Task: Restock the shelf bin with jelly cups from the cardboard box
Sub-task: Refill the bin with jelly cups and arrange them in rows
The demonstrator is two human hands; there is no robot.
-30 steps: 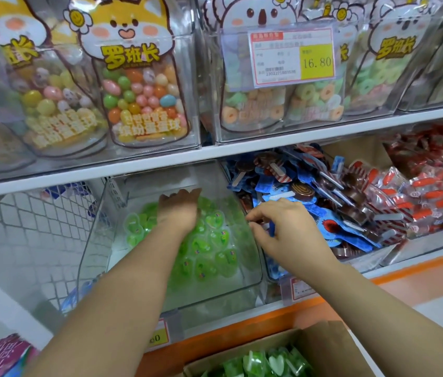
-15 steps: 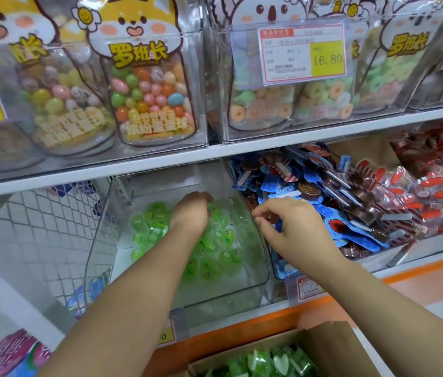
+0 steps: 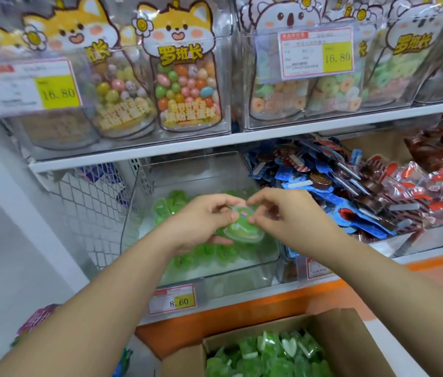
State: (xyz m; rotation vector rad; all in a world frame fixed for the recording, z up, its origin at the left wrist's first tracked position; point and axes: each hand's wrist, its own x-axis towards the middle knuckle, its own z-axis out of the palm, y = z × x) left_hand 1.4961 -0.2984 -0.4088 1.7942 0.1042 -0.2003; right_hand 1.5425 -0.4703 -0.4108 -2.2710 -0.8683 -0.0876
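Two hands on one green jelly cup (image 3: 243, 227), held up over the clear shelf bin (image 3: 242, 270), w/ loose cups (image 3: 171, 210) lying on the bin floor, mostly toward the back & left. Here the left hand (image 3: 201, 224) grips the cup's left edge, thumb on its face & fingers curled round. Opposite, the right hand (image 3: 291, 213) is curled too, thumb & forefinger pinching the cup's right rim, other fingers tucked w/ nothing in them that I can see. Below the shelf edge sits the cardboard box (image 3: 350, 336), flaps open, w/ plenty of boxed cups (image 3: 269, 355) inside, so I'd judge the restock is early-to-mid & the bin nowhere near full. Risks from here, imo: (1) the right pinch seems to sit at the film edge. Can't tell if it's on a peel tab, but a tug there could lift the seal & leak. (2) Letting go w/ the cup this high could bounce it off the pile & over the low front wall, past the price tag (image 3: 172, 302) to the floor or back into the box. (3) The blue-wrapped lollipops (image 3: 310, 183) are just beside on the right, so a release skewed that way mixes stock. (4) Bigger handfuls to save time prob mean slick cups squirting out. Lower it in before letting go.
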